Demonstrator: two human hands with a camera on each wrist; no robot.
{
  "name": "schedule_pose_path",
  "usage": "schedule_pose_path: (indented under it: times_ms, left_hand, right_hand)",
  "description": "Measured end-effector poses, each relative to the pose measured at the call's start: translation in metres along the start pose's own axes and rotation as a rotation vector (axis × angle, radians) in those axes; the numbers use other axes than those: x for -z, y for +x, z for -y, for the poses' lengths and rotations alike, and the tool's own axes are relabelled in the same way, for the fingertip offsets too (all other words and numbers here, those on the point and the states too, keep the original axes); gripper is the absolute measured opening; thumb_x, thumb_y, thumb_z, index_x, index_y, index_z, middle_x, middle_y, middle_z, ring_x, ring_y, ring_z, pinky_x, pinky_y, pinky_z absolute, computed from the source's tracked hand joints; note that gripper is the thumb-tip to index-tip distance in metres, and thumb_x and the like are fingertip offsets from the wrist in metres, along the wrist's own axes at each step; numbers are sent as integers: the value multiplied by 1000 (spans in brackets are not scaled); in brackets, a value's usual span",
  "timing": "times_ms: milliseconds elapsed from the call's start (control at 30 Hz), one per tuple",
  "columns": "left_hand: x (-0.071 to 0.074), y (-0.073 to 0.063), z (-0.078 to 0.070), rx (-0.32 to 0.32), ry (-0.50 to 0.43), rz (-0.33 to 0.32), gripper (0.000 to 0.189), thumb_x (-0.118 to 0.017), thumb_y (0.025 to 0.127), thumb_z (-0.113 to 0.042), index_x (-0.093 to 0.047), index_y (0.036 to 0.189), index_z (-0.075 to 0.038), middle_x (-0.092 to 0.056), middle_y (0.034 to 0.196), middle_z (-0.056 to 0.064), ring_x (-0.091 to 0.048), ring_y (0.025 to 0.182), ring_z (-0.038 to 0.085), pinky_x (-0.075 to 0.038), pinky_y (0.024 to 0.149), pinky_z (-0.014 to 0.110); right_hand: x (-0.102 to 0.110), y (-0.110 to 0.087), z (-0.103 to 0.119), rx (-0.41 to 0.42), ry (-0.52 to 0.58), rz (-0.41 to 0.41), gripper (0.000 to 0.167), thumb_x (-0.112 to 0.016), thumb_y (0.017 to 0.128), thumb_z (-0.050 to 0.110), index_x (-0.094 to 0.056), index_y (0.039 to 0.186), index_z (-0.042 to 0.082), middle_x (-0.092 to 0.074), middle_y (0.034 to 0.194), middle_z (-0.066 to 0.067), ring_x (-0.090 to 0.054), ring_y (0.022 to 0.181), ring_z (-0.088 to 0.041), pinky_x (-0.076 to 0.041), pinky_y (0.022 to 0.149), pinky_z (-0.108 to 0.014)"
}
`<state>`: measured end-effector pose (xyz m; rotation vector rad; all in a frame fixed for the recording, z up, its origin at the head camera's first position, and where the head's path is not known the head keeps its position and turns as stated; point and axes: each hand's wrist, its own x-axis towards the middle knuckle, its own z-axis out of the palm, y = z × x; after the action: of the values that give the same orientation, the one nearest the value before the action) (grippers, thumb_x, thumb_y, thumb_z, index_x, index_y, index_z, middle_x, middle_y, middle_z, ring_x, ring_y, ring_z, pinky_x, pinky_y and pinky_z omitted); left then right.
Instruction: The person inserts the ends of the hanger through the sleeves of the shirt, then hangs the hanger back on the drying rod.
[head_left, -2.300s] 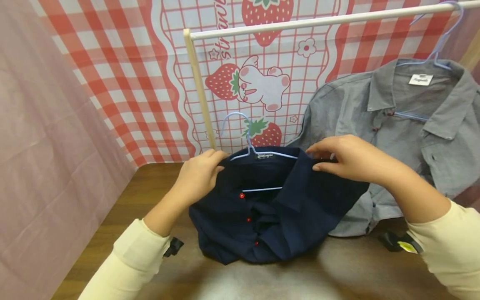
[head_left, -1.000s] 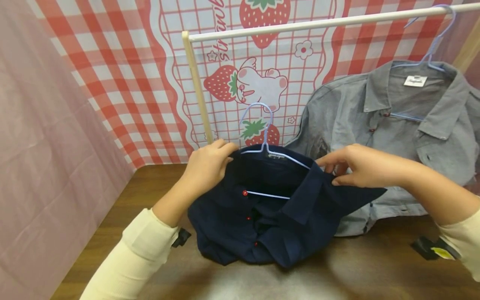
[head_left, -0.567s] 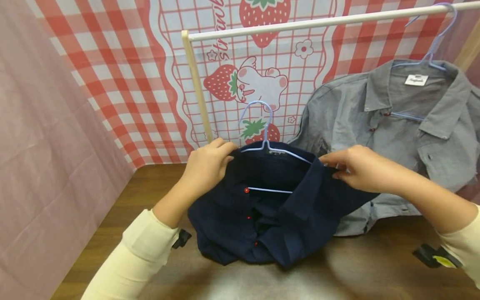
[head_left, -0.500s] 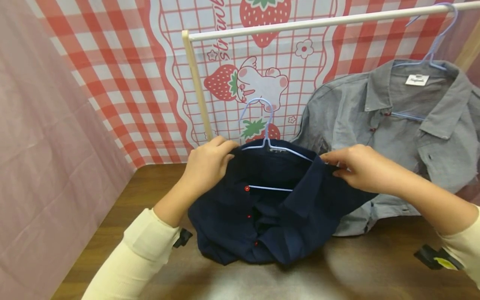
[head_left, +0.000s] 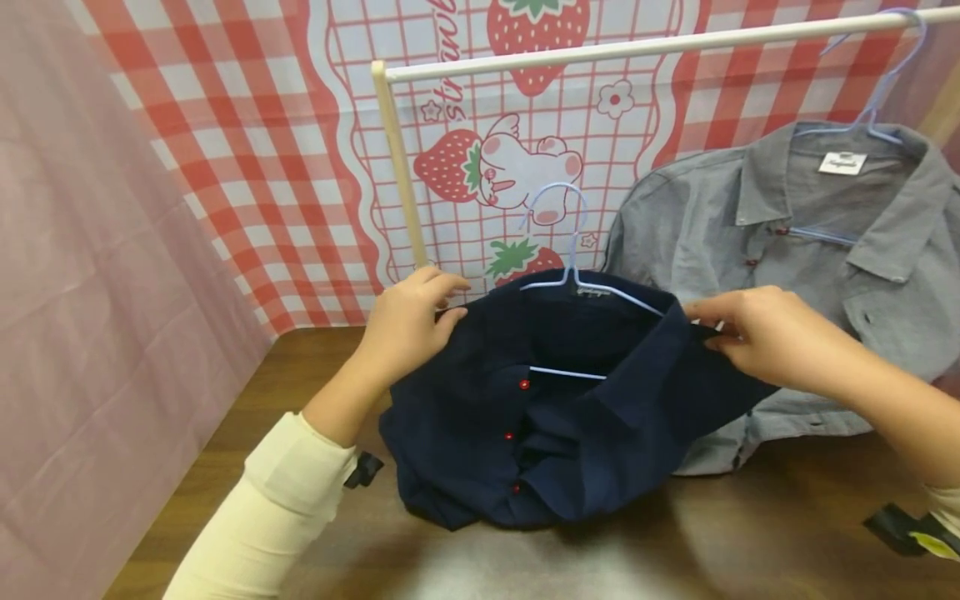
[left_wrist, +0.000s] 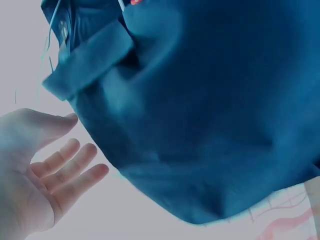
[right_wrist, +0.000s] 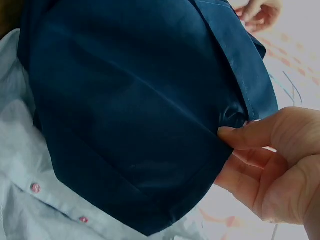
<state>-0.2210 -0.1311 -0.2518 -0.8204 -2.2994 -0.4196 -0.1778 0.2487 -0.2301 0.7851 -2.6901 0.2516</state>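
A navy shirt with red buttons sits on a pale blue wire hanger, whose hook stands free below the rack's rail. My right hand pinches the shirt at the shoulder beside the collar; the right wrist view shows its thumb pressed on the cloth. At the other shoulder, my left hand has its fingers spread and apart from the cloth, as the left wrist view shows with the fingers beside the shirt's edge. The shirt's lower part is bunched on the table.
A grey shirt hangs on another hanger from the white rail at right. The rack's wooden post stands left of centre. Behind is a strawberry-print cloth, and at left a pink curtain. A wooden table lies below.
The navy shirt and its hanger have moved right and slightly up with my right hand. My left hand, which held the left shoulder, has let go and opened its fingers.
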Motion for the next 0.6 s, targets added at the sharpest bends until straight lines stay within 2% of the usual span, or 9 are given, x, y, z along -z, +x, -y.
schedule_pose_path:
  times_ms: [67,167,367,433,600]
  left_hand:
    - [1,0,4,19,-18,4,23,-78,83,-11,-72,105,-8,-66,97,8,-67,81,21,-53,63,36]
    - [1,0,9,56,-59,8,19,-77,83,-9,-73,101,-6,-67,97,9,-67,83,22,-54,68,37]
    - [1,5,24,132,-127,10,19,-75,83,-6,-72,101,-1,-67,95,14,-67,81,25,-53,75,40]
    - [1,8,30,171,-156,3,20,-75,84,-5,-72,103,0,-66,95,15,-66,84,26,-52,76,41]
    - [2,12,43,284,-219,-36,24,-73,84,-3,-69,108,2,-64,99,19,-64,89,29,-52,78,41]
  right_hand:
    - [3,-4,-6,-13,-13,-9,35,-76,69,-9,-72,103,-2,-64,67,5,-59,62,-16,-47,56,-39]
    - [5,-9,-13,-23,-39,-30,32,-76,68,-8,-72,99,-1,-66,71,2,-60,63,-16,-48,58,-40]
    - [10,-16,-27,-53,-74,-39,26,-79,67,-6,-72,91,1,-67,69,-2,-62,61,-18,-48,56,-41]
    - [14,-19,-31,-72,-84,-32,26,-79,67,-6,-72,90,1,-67,68,-3,-62,60,-17,-47,55,-40]
    - [24,-25,-42,-102,-111,-47,26,-81,66,-5,-71,89,-1,-67,66,-4,-57,57,-7,-45,52,-35]
